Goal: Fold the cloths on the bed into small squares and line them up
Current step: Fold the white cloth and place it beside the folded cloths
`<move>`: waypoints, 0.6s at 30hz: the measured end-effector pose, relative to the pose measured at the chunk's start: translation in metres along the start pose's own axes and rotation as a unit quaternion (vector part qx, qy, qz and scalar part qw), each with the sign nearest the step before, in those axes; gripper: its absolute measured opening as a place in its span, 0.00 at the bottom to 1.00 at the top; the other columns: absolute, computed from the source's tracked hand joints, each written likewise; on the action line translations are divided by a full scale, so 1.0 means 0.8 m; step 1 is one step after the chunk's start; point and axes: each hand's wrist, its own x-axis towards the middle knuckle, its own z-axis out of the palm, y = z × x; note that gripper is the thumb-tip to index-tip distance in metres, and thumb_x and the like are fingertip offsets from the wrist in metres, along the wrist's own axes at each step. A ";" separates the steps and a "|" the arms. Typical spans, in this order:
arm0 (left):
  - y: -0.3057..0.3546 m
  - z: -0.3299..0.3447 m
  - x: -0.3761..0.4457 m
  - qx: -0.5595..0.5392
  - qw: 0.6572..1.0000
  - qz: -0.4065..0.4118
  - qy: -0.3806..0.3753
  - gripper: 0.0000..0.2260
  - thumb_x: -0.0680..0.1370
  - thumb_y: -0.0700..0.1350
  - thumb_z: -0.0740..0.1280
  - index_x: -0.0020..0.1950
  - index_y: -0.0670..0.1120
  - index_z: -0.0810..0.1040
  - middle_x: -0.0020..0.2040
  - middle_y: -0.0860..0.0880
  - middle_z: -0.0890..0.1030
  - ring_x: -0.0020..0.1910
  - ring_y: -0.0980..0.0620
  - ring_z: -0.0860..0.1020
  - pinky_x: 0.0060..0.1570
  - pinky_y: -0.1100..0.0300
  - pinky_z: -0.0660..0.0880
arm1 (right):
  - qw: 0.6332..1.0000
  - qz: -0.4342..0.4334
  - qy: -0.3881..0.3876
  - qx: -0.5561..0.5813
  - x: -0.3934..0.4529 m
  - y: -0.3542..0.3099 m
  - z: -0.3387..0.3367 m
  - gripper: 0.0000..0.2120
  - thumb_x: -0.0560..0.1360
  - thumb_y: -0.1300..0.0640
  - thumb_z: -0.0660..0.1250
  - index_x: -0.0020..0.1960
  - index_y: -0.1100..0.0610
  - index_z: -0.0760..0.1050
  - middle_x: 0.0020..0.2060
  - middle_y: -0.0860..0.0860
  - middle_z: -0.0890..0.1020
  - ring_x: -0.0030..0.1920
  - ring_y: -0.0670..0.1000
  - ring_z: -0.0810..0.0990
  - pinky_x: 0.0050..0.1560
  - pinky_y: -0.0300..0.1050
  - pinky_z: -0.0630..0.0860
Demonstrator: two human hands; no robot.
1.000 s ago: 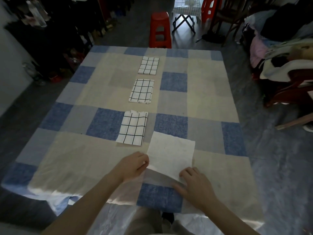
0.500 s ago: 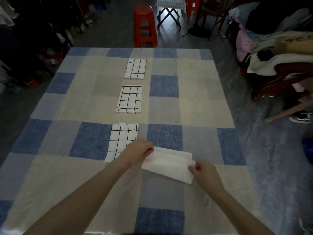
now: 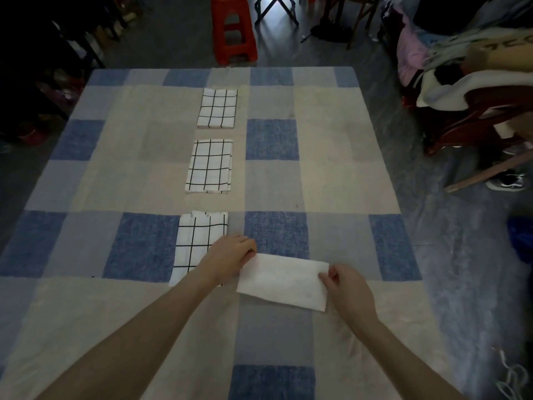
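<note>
A plain white cloth [image 3: 284, 280], folded into a wide strip, lies on the checked bed cover [image 3: 331, 168] in front of me. My left hand [image 3: 230, 259] pinches its left end and my right hand [image 3: 344, 285] pinches its right end. Three folded white cloths with black grid lines form a column running away from me: the nearest [image 3: 196, 241] is partly under my left hand and forearm, the middle one [image 3: 210, 166] and the far one [image 3: 217, 108] lie flat and apart.
A red plastic stool [image 3: 233, 27] stands beyond the bed's far edge. Chairs heaped with clothes [image 3: 467, 82] crowd the right side. Dark clutter lines the left wall. The bed's right edge drops to grey floor.
The white cloth was a larger sheet a second ago; it has been folded in half into a strip. Both hands moved forward to its ends, and the camera tilted further over the bed.
</note>
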 end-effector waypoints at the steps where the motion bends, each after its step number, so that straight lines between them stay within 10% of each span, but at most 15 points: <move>1: -0.002 0.003 -0.001 0.004 1.000 -0.003 0.003 0.03 0.79 0.44 0.65 0.46 0.48 0.78 0.43 0.52 0.81 0.41 0.50 0.77 0.40 0.58 0.69 | 1.000 -0.006 0.001 -0.006 0.002 -0.001 -0.001 0.13 0.76 0.49 0.66 0.36 0.51 0.69 0.34 0.47 0.74 0.37 0.50 0.74 0.38 0.49 0.70; 11: 0.096 0.029 -0.029 -0.006 0.996 0.048 0.081 0.14 0.75 0.42 0.61 0.61 0.48 0.75 0.66 0.47 0.75 0.63 0.47 0.71 0.63 0.53 0.67 | 0.998 -0.037 0.011 -0.041 0.008 -0.005 -0.001 0.11 0.76 0.49 0.66 0.38 0.51 0.68 0.35 0.46 0.73 0.37 0.50 0.72 0.37 0.47 0.69; 18: 0.123 0.090 -0.082 0.001 0.998 -0.062 -0.029 0.23 0.84 0.55 0.43 0.79 0.55 0.45 0.80 0.54 0.43 0.78 0.52 0.40 0.73 0.50 0.39 | 0.998 -0.061 -0.018 -0.020 0.016 -0.006 -0.003 0.09 0.75 0.53 0.67 0.49 0.52 0.67 0.44 0.49 0.73 0.43 0.52 0.73 0.41 0.48 0.71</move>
